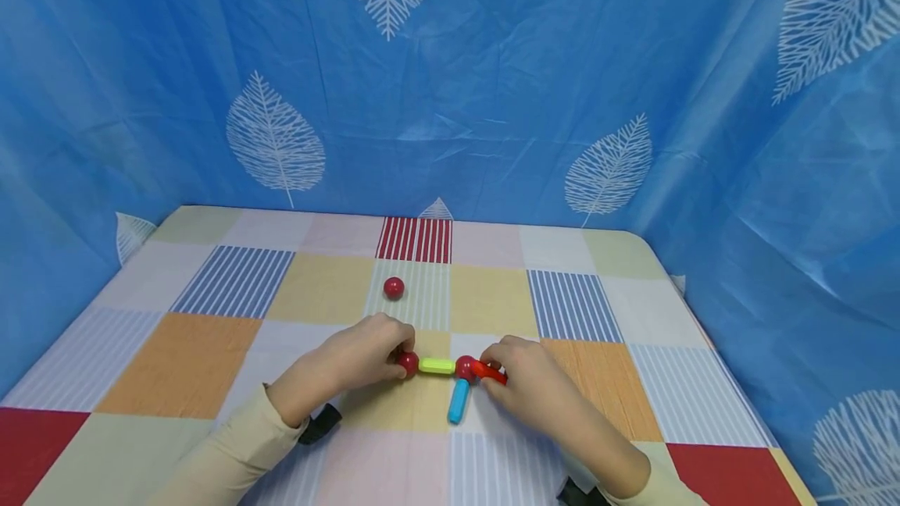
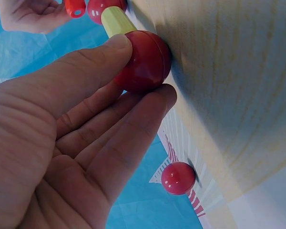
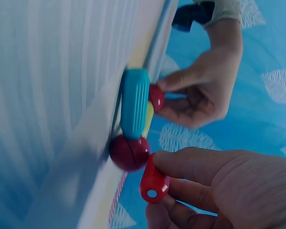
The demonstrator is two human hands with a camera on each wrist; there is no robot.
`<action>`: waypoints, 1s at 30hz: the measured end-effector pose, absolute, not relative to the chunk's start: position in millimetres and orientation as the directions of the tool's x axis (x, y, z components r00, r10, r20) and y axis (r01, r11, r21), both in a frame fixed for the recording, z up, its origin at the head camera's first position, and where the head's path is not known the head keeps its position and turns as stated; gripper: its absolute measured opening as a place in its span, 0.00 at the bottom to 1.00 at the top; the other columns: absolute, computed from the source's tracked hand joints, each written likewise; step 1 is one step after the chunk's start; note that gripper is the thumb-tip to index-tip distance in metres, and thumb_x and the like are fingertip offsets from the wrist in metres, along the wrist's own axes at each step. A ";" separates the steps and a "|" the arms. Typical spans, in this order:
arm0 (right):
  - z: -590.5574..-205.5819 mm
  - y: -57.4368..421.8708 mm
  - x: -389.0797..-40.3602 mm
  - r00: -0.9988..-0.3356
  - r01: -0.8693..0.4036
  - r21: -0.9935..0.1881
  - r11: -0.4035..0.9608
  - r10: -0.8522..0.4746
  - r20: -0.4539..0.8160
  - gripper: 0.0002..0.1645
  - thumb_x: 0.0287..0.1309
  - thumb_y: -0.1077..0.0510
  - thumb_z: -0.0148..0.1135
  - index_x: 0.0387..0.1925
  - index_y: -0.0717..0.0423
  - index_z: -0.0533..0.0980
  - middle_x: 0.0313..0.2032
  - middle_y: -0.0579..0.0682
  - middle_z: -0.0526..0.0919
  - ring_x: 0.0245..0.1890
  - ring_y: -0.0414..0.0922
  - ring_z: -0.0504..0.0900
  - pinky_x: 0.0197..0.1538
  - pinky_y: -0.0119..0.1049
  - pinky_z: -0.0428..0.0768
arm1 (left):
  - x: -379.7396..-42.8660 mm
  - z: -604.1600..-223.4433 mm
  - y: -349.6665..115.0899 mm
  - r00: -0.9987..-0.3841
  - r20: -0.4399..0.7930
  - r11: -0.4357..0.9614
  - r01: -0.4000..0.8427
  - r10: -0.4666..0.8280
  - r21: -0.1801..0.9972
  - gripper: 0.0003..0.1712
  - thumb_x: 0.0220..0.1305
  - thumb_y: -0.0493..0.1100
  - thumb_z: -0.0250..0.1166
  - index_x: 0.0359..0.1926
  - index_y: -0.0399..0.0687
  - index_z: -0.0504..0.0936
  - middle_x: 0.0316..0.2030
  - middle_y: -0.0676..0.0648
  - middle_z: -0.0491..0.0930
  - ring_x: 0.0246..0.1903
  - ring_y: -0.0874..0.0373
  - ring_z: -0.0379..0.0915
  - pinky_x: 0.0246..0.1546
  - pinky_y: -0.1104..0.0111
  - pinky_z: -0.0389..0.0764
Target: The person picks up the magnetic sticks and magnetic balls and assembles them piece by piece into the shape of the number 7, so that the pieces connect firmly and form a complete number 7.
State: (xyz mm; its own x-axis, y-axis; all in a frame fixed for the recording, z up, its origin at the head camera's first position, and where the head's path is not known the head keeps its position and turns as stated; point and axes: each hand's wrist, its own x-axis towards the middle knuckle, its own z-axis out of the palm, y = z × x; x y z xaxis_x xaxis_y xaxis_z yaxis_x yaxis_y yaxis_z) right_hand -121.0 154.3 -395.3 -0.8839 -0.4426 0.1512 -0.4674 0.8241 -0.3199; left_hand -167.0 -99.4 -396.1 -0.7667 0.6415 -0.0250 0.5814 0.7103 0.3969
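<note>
My left hand (image 1: 369, 346) pinches a dark red ball (image 2: 148, 62) between thumb and fingers, low over the cloth. A yellow-green rod (image 1: 437, 366) runs from that ball to a second red ball (image 1: 465, 368). From this middle ball a blue rod (image 1: 455, 402) points toward the front of the table. In my right hand (image 1: 530, 381) a red rod (image 3: 155, 180) is pinched between thumb and fingers, one end right at the middle ball. The other end of the red rod shows a pale round disc in the right wrist view.
A loose red ball (image 1: 394, 288) lies farther back on the table. Patchwork cloth (image 1: 323, 287) covers the tabletop. Blue curtains (image 1: 450, 100) with white leaf prints hang behind it and along the sides.
</note>
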 end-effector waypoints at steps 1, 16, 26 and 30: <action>-396.2 152.0 -119.6 -0.879 -0.476 -0.331 0.815 -0.453 0.149 0.11 0.47 0.59 0.75 0.35 0.51 0.83 0.29 0.39 0.78 0.28 0.35 0.75 0.33 0.30 0.77 | -166.9 -396.2 -99.6 -0.767 -0.029 0.712 0.580 0.641 0.396 0.11 0.51 0.39 0.77 0.30 0.47 0.80 0.22 0.55 0.74 0.23 0.63 0.67 0.26 0.73 0.72; -398.1 118.6 -103.4 -0.806 -0.584 -0.339 0.737 -0.575 0.138 0.08 0.49 0.57 0.72 0.32 0.53 0.82 0.26 0.38 0.73 0.25 0.34 0.69 0.30 0.27 0.72 | -169.3 -397.3 -100.6 -0.752 -0.012 0.695 0.603 0.659 0.391 0.11 0.50 0.38 0.76 0.29 0.47 0.80 0.21 0.55 0.74 0.22 0.64 0.66 0.25 0.73 0.72; -398.9 96.2 -92.2 -0.775 -0.618 -0.279 0.735 -0.630 0.054 0.06 0.48 0.55 0.73 0.28 0.51 0.82 0.22 0.37 0.71 0.22 0.33 0.67 0.26 0.24 0.67 | -167.8 -398.5 -102.4 -0.743 0.007 0.680 0.617 0.670 0.396 0.11 0.50 0.38 0.77 0.29 0.46 0.80 0.21 0.55 0.74 0.22 0.64 0.66 0.25 0.73 0.72; -398.6 88.0 -90.8 -0.778 -0.608 -0.259 0.750 -0.628 0.009 0.12 0.49 0.54 0.72 0.19 0.48 0.76 0.17 0.37 0.66 0.20 0.34 0.64 0.23 0.26 0.64 | -168.3 -397.4 -101.3 -0.750 0.004 0.688 0.609 0.662 0.396 0.12 0.49 0.38 0.77 0.29 0.46 0.80 0.22 0.55 0.74 0.22 0.63 0.67 0.26 0.73 0.72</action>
State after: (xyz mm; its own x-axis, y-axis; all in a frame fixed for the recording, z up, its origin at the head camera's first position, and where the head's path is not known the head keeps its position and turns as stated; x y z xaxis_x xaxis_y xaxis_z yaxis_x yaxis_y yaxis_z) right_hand -90.8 88.0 -398.6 -0.7784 -0.6277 0.0094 -0.6083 0.7504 -0.2587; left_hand -168.3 -101.3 -397.4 -0.7499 0.6615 0.0040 0.6088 0.6877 0.3955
